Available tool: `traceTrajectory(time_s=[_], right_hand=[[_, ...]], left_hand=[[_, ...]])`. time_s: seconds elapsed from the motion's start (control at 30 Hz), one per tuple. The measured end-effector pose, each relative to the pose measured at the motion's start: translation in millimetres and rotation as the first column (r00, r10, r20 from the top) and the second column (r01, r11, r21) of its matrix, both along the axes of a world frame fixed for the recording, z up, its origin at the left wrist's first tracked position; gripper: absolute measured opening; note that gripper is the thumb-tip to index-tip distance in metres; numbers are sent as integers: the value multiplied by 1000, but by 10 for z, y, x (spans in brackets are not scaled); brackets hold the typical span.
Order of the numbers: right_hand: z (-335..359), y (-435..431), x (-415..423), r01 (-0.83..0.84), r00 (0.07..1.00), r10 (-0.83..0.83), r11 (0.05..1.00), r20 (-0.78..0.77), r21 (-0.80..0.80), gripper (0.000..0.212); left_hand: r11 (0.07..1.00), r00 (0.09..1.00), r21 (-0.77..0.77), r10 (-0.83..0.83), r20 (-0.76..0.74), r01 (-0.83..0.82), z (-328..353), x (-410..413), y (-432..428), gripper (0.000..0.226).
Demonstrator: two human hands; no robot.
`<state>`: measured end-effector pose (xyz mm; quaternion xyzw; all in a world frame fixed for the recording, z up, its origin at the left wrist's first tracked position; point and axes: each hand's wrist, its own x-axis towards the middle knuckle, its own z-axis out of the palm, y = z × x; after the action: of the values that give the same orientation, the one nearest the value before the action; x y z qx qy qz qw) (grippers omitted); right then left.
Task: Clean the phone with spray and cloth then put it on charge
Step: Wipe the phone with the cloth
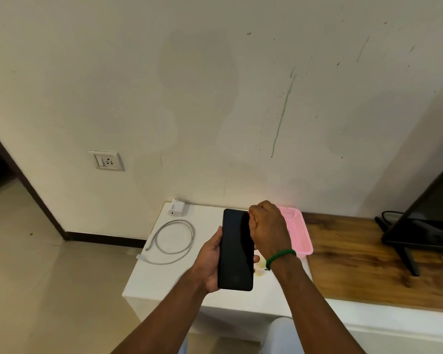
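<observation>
Right hand (267,228) fingers curling out of sight behind knuckles; pink basket (301,236) near side hiding behind them; pale object under wrist unidentifiable.

Dim, warm indoor light, yellowish cast overall. Soft broad shadows on the wall (215,98), a darker one at far right above the TV (424,226). No hard glare; faint pink glow on the wall behind the pink basket (299,233). The phone (237,251) screen reads flat black, no detail. Wide-angle distortion: the floor skirting at left and the table (164,282) edges bend. Slightly soft, compression smear at the near edge.
</observation>
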<state>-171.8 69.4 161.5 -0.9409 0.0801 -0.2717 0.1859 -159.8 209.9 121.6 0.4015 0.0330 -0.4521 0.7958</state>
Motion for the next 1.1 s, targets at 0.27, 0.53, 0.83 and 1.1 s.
traceTrajectory(time_s=[0.27,0.53,0.83,1.1], right_hand=[[-64,41,-77,-20,1000,19,1000,25,20,19],[-245,140,-279,-20,999,21,999,27,-32,8],[-210,117,-225,12,999,-12,1000,49,-15,5],[-46,90,-15,126,991,-129,991,48,54,11]], left_hand=[[998,1000,58,18,10,-18,-31,26,-4,61],[990,997,116,79,2,-78,-94,70,4,61],[990,996,116,82,22,-84,-43,37,-15,60],[992,998,121,22,65,-30,8,-12,-34,58]])
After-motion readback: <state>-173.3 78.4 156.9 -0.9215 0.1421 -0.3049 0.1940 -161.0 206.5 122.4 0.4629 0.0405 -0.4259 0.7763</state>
